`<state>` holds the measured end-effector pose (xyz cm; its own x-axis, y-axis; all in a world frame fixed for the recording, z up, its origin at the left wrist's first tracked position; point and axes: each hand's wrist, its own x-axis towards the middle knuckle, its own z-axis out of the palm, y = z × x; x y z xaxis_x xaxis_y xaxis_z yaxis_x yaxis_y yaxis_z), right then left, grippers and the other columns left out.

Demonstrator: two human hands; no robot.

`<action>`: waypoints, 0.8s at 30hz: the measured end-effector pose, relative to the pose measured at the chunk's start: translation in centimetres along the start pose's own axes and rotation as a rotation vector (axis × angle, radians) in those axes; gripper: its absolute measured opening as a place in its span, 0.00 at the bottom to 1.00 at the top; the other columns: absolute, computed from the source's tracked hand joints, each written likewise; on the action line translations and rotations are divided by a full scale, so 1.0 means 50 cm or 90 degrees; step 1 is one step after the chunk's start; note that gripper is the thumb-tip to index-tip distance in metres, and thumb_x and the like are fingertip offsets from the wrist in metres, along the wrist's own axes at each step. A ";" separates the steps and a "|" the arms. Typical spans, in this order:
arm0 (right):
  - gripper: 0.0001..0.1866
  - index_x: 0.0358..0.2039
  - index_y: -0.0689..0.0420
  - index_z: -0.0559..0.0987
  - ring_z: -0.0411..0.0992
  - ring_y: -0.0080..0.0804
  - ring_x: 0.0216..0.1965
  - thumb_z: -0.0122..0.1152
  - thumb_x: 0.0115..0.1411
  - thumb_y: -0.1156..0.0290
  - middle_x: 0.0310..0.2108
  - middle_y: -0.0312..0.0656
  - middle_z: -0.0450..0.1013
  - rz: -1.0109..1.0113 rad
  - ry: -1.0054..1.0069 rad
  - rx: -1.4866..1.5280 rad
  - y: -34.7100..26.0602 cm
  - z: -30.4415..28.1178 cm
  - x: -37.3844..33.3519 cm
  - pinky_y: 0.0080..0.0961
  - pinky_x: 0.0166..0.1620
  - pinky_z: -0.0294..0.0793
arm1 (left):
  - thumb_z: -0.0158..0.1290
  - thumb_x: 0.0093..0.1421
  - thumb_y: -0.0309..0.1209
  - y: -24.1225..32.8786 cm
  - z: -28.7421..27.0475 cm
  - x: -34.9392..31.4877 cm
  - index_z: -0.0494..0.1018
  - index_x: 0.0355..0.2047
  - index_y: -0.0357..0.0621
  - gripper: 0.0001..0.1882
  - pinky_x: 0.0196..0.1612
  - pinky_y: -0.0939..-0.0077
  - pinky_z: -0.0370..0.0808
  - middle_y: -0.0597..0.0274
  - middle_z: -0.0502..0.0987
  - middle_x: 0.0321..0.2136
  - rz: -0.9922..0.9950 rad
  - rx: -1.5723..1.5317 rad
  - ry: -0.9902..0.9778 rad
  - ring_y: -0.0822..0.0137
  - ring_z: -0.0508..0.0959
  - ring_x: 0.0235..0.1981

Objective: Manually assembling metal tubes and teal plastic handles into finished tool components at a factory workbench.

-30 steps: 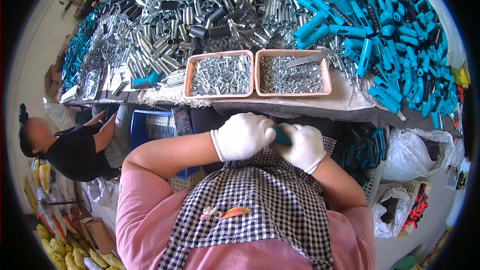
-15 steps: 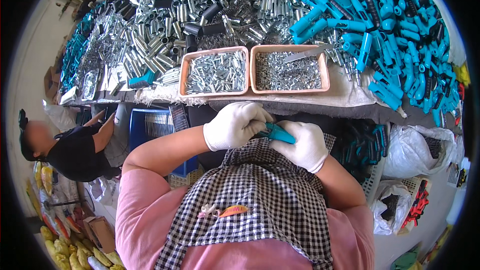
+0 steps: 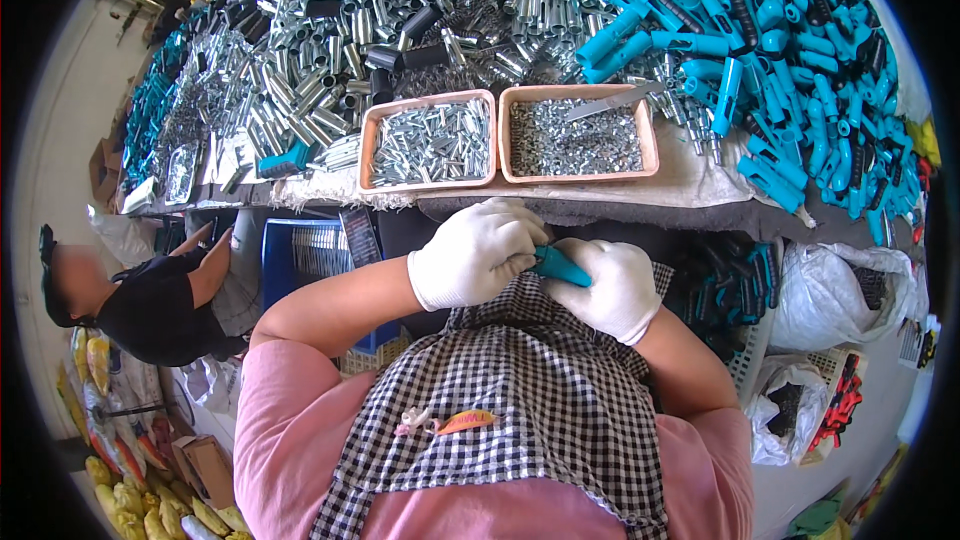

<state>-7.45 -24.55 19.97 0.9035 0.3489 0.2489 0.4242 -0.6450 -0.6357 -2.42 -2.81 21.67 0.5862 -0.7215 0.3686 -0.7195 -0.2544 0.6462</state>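
Note:
In front of my chest, both hands in white gloves meet around a teal plastic tool handle [image 3: 563, 267]. My right hand [image 3: 612, 290] is closed on its right end, thumb lying along the top. Curled fingers of my left hand [image 3: 478, 252] press at the handle's left end. Whether a small part is pinched there too is hidden by the glove. Just beyond my hands, on the table edge, stand two shallow orange trays: the left tray [image 3: 367, 152] holds short metal pins, the right tray [image 3: 655, 153] tiny metal parts with a flat metal strip [image 3: 610, 103] on top.
Metal tubes [image 3: 310, 90] and springs are heaped across the table's back. Teal handles [image 3: 790, 70] pile up at the right. Below the table are a blue crate [image 3: 283, 255], black-and-teal parts [image 3: 725, 280] and a white sack [image 3: 830, 300]. Another person [image 3: 150, 285] sits at the left.
The left hand has shifted and turned slightly around the handle's end, and less of the teal handle shows between the gloves. The right hand keeps its grip.

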 end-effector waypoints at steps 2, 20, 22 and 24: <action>0.16 0.33 0.53 0.81 0.77 0.45 0.24 0.71 0.44 0.59 0.23 0.46 0.77 0.033 -0.048 -0.003 -0.007 -0.004 0.001 0.37 0.28 0.76 | 0.62 0.48 0.24 0.012 -0.005 0.011 0.70 0.27 0.40 0.10 0.45 0.60 0.78 0.54 0.80 0.34 0.021 0.122 -0.062 0.50 0.80 0.40; 0.18 0.32 0.50 0.83 0.77 0.46 0.24 0.72 0.45 0.52 0.23 0.45 0.77 0.020 -0.042 0.033 0.005 0.017 -0.017 0.38 0.28 0.77 | 0.54 0.50 0.30 0.009 0.020 0.009 0.69 0.27 0.39 0.08 0.24 0.60 0.76 0.53 0.75 0.20 0.009 0.182 -0.190 0.53 0.79 0.21; 0.18 0.32 0.50 0.83 0.77 0.46 0.24 0.71 0.45 0.52 0.23 0.46 0.77 0.026 -0.045 0.047 0.003 0.014 -0.015 0.38 0.28 0.77 | 0.54 0.51 0.30 0.004 0.021 0.013 0.69 0.27 0.40 0.08 0.24 0.58 0.75 0.53 0.74 0.19 -0.002 0.183 -0.218 0.52 0.78 0.21; 0.17 0.31 0.50 0.83 0.77 0.47 0.25 0.72 0.46 0.54 0.24 0.46 0.77 0.053 -0.058 0.048 -0.001 0.013 -0.016 0.38 0.29 0.77 | 0.54 0.51 0.30 0.001 0.020 0.016 0.69 0.27 0.40 0.07 0.24 0.58 0.75 0.53 0.74 0.19 -0.021 0.155 -0.229 0.51 0.78 0.21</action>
<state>-8.23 -24.36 19.36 0.9244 0.3594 0.1279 0.3396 -0.6226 -0.7050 -2.37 -4.07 21.33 0.4742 -0.8780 0.0658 -0.7946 -0.3946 0.4613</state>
